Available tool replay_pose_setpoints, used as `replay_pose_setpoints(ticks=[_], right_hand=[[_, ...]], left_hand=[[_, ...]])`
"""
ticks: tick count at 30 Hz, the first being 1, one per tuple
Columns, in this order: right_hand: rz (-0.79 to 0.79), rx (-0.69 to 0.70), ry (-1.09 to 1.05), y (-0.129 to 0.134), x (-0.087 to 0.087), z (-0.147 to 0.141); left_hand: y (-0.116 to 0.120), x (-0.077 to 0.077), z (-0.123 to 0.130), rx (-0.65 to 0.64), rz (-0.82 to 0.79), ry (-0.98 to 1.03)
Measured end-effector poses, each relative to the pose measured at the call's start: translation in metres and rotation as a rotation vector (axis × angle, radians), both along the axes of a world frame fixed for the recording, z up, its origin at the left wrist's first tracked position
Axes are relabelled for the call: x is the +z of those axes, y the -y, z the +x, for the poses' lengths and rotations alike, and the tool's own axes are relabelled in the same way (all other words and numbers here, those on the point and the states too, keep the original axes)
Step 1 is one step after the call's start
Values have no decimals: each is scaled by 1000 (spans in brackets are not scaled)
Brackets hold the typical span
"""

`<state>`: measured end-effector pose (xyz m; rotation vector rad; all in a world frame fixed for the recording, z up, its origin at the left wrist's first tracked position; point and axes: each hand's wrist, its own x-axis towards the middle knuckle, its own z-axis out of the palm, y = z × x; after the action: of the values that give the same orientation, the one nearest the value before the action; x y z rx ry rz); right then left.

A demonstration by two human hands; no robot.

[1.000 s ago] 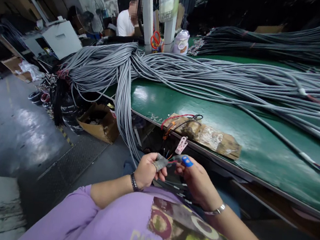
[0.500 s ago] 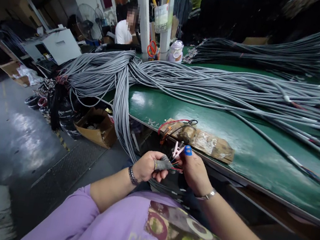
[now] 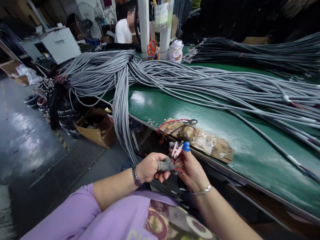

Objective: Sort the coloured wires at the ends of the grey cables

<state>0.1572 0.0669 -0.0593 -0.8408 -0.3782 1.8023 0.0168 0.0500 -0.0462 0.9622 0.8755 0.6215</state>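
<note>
My left hand (image 3: pixel 152 168), its thumb in a grey finger cover, is closed round the end of a cable. Thin coloured wires (image 3: pixel 178 164), red and green among them, fan out from that grip toward the right. Close beside it, my right hand (image 3: pixel 194 173) has a blue cover on its thumb. A small pink clip-like tool (image 3: pixel 176 150) sits between that thumb and a grey-tipped finger, just above the wires. Both hands are in front of the bench edge. The right hand's lower fingers are partly hidden, and whether the tool's jaws touch a wire is too small to tell.
A thick bundle of grey cables (image 3: pixel 201 80) runs along the green bench (image 3: pixel 257 149) and droops over its front edge. A taped cardboard piece (image 3: pixel 213 144) lies at that edge. An open carton (image 3: pixel 96 127) stands on the floor. Farther back sits a person in white (image 3: pixel 123 31).
The pink tool's two arms, spread in a V before, now look closer together. The right hand has shifted slightly left, and the left hand slightly right.
</note>
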Motion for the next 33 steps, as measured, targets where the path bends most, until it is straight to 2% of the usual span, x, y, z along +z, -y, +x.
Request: replay_pose_setpoints(ticks=[7, 14, 21, 27, 33], right_hand=[[130, 123, 79, 8, 2, 9], [139, 104, 116, 11, 6, 12], [40, 38, 63, 7, 6, 8], [92, 63, 152, 6, 9, 11], [111, 77, 164, 6, 7, 14]], left_hand=[[12, 7, -3, 62, 7, -44], [32, 7, 5, 203, 38, -54], [31, 9, 15, 300, 19, 36], [29, 11, 18, 349, 1, 23], [29, 11, 18, 338, 27, 25]])
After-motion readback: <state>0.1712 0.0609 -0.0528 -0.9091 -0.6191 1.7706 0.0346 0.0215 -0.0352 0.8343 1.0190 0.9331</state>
